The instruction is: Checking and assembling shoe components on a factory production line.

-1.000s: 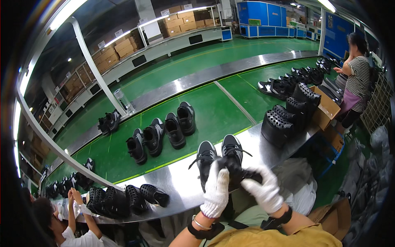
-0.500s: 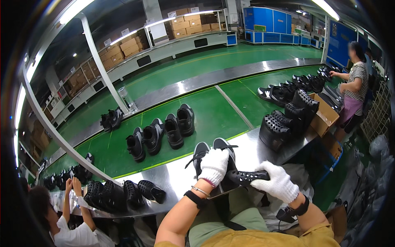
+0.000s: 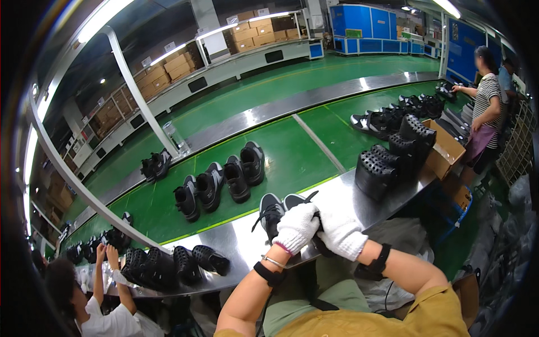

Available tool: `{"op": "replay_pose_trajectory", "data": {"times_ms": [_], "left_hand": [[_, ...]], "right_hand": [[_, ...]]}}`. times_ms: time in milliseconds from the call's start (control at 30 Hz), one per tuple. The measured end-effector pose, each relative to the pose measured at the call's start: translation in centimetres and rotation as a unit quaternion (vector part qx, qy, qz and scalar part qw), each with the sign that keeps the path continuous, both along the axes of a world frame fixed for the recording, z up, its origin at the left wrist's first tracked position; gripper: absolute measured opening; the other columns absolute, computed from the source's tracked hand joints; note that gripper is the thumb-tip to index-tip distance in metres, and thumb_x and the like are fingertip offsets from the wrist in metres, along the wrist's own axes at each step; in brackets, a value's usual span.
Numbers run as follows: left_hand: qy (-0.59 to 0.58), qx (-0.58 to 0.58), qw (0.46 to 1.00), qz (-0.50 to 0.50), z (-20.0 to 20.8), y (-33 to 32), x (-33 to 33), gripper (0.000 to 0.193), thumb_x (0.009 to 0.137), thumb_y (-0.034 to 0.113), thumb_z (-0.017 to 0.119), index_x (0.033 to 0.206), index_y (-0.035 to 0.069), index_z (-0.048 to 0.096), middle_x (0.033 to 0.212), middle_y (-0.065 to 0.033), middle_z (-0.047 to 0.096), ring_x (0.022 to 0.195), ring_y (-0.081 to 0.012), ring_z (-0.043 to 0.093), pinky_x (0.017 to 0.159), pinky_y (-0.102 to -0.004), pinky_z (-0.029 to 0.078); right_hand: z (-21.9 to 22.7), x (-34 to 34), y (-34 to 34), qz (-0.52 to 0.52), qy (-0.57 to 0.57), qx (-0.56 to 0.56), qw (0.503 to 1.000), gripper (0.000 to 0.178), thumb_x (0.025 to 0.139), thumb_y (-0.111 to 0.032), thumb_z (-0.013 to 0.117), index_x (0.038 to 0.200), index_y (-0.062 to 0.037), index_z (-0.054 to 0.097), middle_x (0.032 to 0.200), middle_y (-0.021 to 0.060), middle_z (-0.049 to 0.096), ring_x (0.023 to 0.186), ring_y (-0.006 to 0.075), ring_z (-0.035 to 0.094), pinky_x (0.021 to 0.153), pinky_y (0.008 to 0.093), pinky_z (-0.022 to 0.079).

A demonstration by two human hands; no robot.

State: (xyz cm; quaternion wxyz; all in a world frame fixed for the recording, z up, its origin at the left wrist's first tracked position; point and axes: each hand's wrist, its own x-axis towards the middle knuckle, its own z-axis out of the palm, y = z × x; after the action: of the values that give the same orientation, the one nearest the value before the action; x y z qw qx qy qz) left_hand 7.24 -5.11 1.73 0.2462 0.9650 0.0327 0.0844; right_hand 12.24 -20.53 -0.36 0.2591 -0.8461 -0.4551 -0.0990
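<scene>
In front of me two black-and-grey sneakers lie side by side on the steel bench, toes pointing away. Dark laces hang from the left sneaker (image 3: pixel 270 210). My left hand (image 3: pixel 298 226), in a white knit glove, is closed over the upper of the right sneaker (image 3: pixel 293 201). Pressed against it, my gloved right hand (image 3: pixel 341 231) curls over the heel end of that shoe. The perforated black shoe tree it held half a second ago is hidden under the gloves; only a dark edge shows below them, and I cannot tell how deep it sits in the shoe.
Perforated black shoe trees (image 3: pixel 375 171) stand on the steel bench (image 3: pixel 247 238) at right, others (image 3: pixel 188 265) at left. Paired sneakers (image 3: pixel 238 178) sit on the green belt (image 3: pixel 286 163). A cardboard box (image 3: pixel 443 149) stands at right. One person (image 3: pixel 487 106) works far right, another (image 3: pixel 106 303) lower left.
My right hand has swung left and up with the shoe tree, from beside the right sneaker onto its heel end, now touching my left hand. My left hand still grips the sneaker.
</scene>
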Motion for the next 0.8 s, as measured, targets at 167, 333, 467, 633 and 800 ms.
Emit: {"op": "replay_pose_trajectory", "data": {"times_ms": [167, 333, 467, 633, 800], "left_hand": [[-0.012, 0.055, 0.998, 0.001, -0.1, -0.8, -0.7, 0.023, 0.084, 0.016, 0.062, 0.105, 0.011, 0.069, 0.093, -0.0158, 0.066, 0.091, -0.0360, 0.067, 0.081, -0.0451, 0.054], [-0.021, 0.136, 0.990, -0.034, -1.0, -2.6, 0.1, 0.013, 0.086, 0.018, 0.063, 0.092, 0.009, 0.071, 0.087, -0.0141, 0.066, 0.091, -0.0344, 0.066, 0.074, -0.0452, 0.056], [-0.106, 0.125, 0.986, -0.024, -1.9, -2.2, -0.7, 0.013, 0.086, 0.018, 0.063, 0.097, 0.012, 0.068, 0.088, -0.0116, 0.063, 0.088, -0.0313, 0.065, 0.071, -0.0441, 0.055], [-0.127, 0.140, 0.982, -0.008, -2.3, -1.2, -2.0, 0.013, 0.084, 0.012, 0.061, 0.098, 0.012, 0.062, 0.090, -0.0116, 0.059, 0.085, -0.0329, 0.064, 0.068, -0.0445, 0.054], [-0.147, 0.163, 0.975, -0.039, -2.1, -1.2, -2.1, 0.017, 0.084, 0.010, 0.061, 0.101, 0.010, 0.063, 0.089, -0.0109, 0.060, 0.087, -0.0322, 0.064, 0.068, -0.0431, 0.055]], "right_hand": [[0.6, 2.4, -2.5, -0.053, 0.210, -0.079, 0.973, 0.080, 0.073, -0.051, 0.082, 0.129, -0.0013, 0.055, 0.102, 0.0216, 0.069, 0.098, 0.0380, 0.069, 0.086, 0.0415, 0.056], [-4.0, 4.8, 1.3, 0.006, 0.093, -0.024, 0.995, 0.034, 0.074, -0.026, 0.077, 0.101, -0.0055, 0.069, 0.102, 0.0186, 0.070, 0.097, 0.0379, 0.067, 0.087, 0.0439, 0.055], [-4.7, 3.9, 1.0, -0.086, 0.098, -0.077, 0.988, 0.032, 0.076, -0.024, 0.075, 0.101, -0.0056, 0.068, 0.102, 0.0199, 0.070, 0.098, 0.0387, 0.067, 0.085, 0.0444, 0.054], [-1.1, 3.2, -3.6, -0.026, 0.515, 0.109, 0.850, 0.055, 0.091, -0.030, 0.069, 0.134, -0.0011, 0.051, 0.100, 0.0147, 0.066, 0.084, 0.0228, 0.068, 0.072, 0.0351, 0.056], [-2.0, 4.1, -2.1, -0.049, 0.603, 0.348, 0.716, 0.039, 0.098, -0.020, 0.064, 0.129, 0.0019, 0.053, 0.092, 0.0107, 0.065, 0.066, 0.0156, 0.063, 0.053, 0.0251, 0.049]]}}
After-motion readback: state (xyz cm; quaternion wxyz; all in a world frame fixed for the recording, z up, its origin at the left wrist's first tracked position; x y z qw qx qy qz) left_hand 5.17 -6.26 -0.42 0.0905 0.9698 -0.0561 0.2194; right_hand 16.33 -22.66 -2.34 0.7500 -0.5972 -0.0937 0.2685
